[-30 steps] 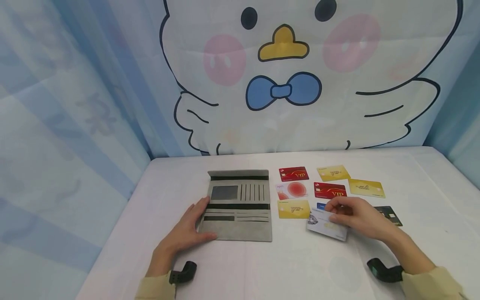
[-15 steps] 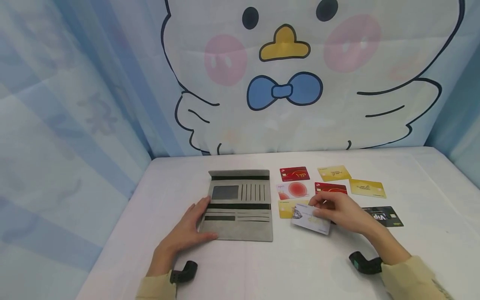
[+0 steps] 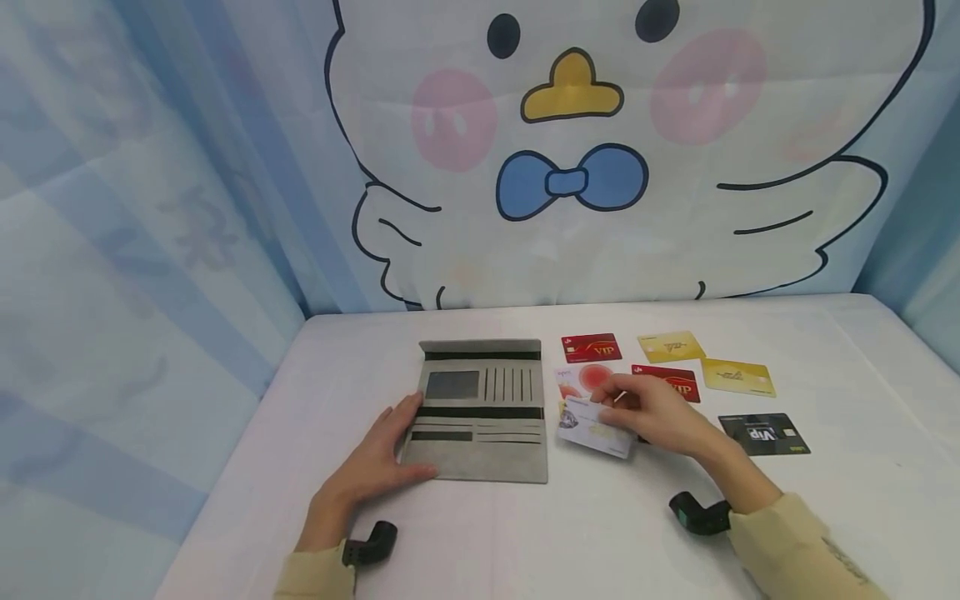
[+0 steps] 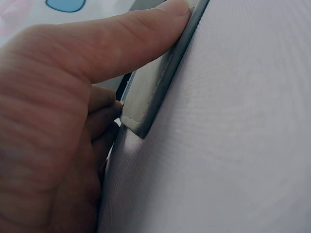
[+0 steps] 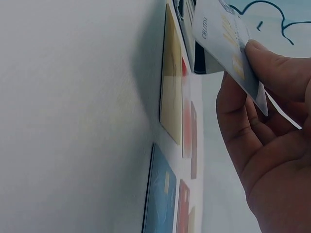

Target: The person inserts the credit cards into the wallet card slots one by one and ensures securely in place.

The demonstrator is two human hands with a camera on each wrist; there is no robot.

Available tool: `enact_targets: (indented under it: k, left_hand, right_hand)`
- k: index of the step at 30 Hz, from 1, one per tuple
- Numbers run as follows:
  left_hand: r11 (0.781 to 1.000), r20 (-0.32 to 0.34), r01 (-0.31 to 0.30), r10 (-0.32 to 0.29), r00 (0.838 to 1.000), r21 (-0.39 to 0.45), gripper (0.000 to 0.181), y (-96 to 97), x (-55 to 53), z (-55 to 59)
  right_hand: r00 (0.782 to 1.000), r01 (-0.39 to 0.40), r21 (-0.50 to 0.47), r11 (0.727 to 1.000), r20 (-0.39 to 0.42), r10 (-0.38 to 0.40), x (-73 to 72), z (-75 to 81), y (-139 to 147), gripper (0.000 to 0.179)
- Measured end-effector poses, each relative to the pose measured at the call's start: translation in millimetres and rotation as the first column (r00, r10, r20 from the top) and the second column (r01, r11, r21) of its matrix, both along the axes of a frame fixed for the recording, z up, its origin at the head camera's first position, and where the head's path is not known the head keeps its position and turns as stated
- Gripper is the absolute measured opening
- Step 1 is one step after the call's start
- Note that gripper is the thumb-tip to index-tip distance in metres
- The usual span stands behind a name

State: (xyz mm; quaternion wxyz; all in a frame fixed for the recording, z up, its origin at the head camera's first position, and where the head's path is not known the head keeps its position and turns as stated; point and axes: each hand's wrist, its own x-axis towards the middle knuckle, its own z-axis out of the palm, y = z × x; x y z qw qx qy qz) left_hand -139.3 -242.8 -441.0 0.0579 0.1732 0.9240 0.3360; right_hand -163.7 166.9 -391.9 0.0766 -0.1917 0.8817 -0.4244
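Note:
A grey wallet (image 3: 487, 468) lies unfolded on the white table, its slots facing up. My left hand (image 3: 371, 467) rests at its lower left corner, the thumb along the front edge and the fingers on the left edge. In the left wrist view the wallet's stitched edge (image 4: 146, 97) passes under the thumb. My right hand (image 3: 652, 414) pinches a white card (image 3: 592, 429) with gold print between thumb and fingers, just right of the wallet. The right wrist view shows this card tilted above a yellow card (image 5: 170, 82) and a blue card (image 5: 160, 194).
Behind my right hand lie a red VIP card (image 3: 591, 347), a pink-and-white card (image 3: 570, 379), a second red card (image 3: 678, 383) and two yellow cards, one being the rightmost yellow card (image 3: 738, 377). A black VIP card (image 3: 765, 434) lies to the right. A cartoon curtain (image 3: 570, 258) hangs behind the table.
My right hand has carried the white card leftward toward the wallet, now overlapping the near yellow card. The black card has come into full view. My left hand and the wallet stay put.

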Motion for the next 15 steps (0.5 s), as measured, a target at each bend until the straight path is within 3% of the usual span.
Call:
enact_targets:
  k: [15]
  left_hand:
    - [1.0, -0.046, 0.023, -0.022, 0.999, 0.008, 0.107, 0.4, -2.7, -1.1]
  right_hand:
    - [0.998, -0.07, -0.07, 0.995, -0.016, 0.069, -15.6, -1.9, -42, 0.014]
